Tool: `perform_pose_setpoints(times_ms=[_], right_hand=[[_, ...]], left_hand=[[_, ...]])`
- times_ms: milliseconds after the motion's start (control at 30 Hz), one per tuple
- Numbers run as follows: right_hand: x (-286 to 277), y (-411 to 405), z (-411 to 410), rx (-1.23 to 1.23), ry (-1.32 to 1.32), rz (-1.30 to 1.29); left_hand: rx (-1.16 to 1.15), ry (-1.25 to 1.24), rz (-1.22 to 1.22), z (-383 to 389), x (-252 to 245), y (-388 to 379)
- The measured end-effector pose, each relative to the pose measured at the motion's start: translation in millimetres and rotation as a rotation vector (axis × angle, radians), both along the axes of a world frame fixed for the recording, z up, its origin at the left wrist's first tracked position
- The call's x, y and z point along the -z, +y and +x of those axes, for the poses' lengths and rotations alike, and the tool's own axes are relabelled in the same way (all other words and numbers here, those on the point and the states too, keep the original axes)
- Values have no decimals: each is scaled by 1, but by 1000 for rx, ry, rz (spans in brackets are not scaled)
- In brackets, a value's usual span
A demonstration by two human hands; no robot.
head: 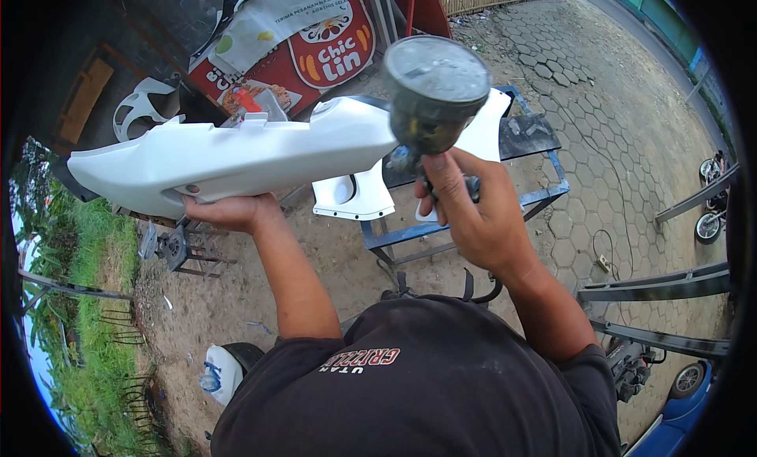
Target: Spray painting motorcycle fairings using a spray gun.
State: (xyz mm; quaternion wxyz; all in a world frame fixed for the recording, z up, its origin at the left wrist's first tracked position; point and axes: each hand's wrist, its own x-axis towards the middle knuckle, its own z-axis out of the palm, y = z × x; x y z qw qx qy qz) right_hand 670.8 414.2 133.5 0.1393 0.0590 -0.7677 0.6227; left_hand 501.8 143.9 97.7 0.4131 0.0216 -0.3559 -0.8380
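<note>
My left hand [233, 213] supports a long white motorcycle body panel [248, 158] from below, with the thumb side near a small round hole. A dark end piece [74, 179] shows at the panel's left tip. In my right hand [482, 211] is a gravity-feed spray gun [437, 96], its cup upright and overlapping the panel's right end in the view. The cup is cloudy and stained. The gun's nozzle points left, towards the panel. My fingers hide most of the gun's handle.
Beyond my hands a blue metal frame table [408, 235] bears more white panels [355, 197] and a dark board [529, 136]. Printed banners [331, 49] lean behind. A small metal stand [192, 253] is at left, a hose or cable [627, 220] on the paving, steel posts [656, 285] at right.
</note>
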Motion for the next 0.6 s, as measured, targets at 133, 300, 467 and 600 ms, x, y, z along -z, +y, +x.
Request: perform_pose_setpoints(times_ms=[133,300,467,600], right_hand=[[20,22,-6,168,1,-31],[32,37,-12,309,-25,-17],[37,36,-14,311,-24,23],[35,31,-11,289,-46,67]], left_hand=[[-59,-44,14,0,-5,-1],[-180,-178,38,-3,-8,-5],[-249,-240,41,-5,-9,-9],[-243,-249,33,-13,4,-17]])
